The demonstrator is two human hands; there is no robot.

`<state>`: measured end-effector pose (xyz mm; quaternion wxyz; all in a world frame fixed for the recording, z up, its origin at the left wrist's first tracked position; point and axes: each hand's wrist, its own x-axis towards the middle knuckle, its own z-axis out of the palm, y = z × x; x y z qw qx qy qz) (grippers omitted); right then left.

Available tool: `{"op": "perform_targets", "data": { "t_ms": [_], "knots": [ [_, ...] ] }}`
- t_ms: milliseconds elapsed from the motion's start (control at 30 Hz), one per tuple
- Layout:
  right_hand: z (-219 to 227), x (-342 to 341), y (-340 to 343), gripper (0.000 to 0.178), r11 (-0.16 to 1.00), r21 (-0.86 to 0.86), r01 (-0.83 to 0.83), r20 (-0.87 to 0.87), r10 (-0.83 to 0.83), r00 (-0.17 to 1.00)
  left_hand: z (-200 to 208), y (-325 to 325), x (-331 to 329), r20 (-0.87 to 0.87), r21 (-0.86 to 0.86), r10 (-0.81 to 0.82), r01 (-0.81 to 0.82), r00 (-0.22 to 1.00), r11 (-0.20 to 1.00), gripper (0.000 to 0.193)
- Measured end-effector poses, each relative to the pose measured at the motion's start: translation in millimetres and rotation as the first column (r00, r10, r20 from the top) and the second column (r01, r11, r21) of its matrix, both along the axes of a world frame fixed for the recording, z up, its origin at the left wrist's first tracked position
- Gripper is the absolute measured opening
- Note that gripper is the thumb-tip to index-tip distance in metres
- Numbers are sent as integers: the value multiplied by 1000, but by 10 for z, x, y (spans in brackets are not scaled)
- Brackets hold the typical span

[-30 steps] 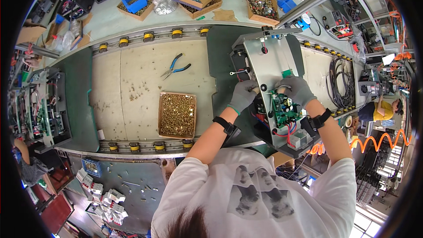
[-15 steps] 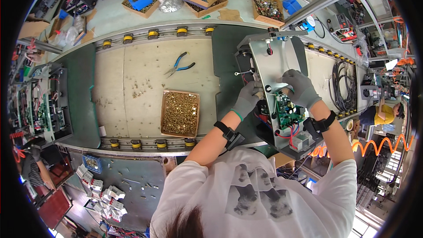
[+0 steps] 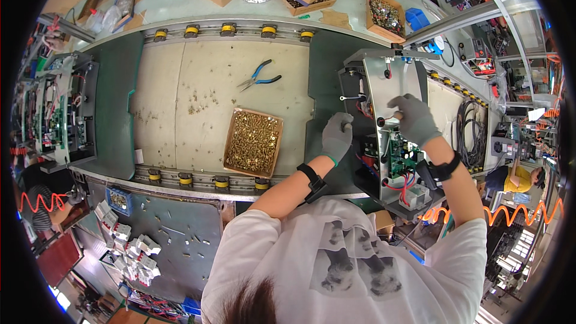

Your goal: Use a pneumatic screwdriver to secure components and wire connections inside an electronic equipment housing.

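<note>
A metal chassis (image 3: 378,84) with an upright silver panel stands on the dark green board at the right. Inside it sit a green circuit board (image 3: 403,153) and red and blue wires (image 3: 409,189). My right hand (image 3: 415,121), in a grey glove, reaches over the panel above the circuit board, fingers bent and thumb apart from them. Just left of the chassis, clear of it, is my left hand (image 3: 337,136), gloved too, its fingers curled closed; what they may hold is hidden. A small ring-ended metal piece (image 3: 351,98) sticks out from the chassis side.
A cardboard box of brass-coloured screws (image 3: 264,171) lies on the pale line surface, with blue-handled pliers (image 3: 259,75) beyond it. Yellow rollers (image 3: 228,29) line the rail. Another chassis (image 3: 66,108) stands far left. Black cable (image 3: 471,129) lies coiled at right.
My left hand has come away from the chassis, to its left. My right hand stays over the panel. The view has shifted, and the screw box now sits tilted.
</note>
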<state>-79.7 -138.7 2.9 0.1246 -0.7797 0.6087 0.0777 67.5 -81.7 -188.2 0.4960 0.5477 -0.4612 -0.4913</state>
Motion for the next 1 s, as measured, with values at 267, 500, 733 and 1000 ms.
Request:
{"op": "perform_targets", "data": {
  "t_ms": [267, 500, 733, 1000],
  "knots": [
    [322, 149, 210, 18, 999, 1, -52, -137, 52, 989, -52, -188, -421, -6, -48, -93, 92, 996, 995, 41],
    [170, 53, 214, 25, 997, -8, -71, -121, 70, 990, -45, -395, -402, -283, 41, -150, 168, 947, 985, 17],
    [91, -14, 241, 26, 997, -25, -70, -171, 65, 983, -71, -602, -198, 331, -45, -288, 320, 899, 946, 12],
    [-106, -86, 305, 19, 997, -13, -73, -127, 71, 989, -636, -360, 139, 586, 19, -485, 587, 649, 809, 21]
  ]
}}
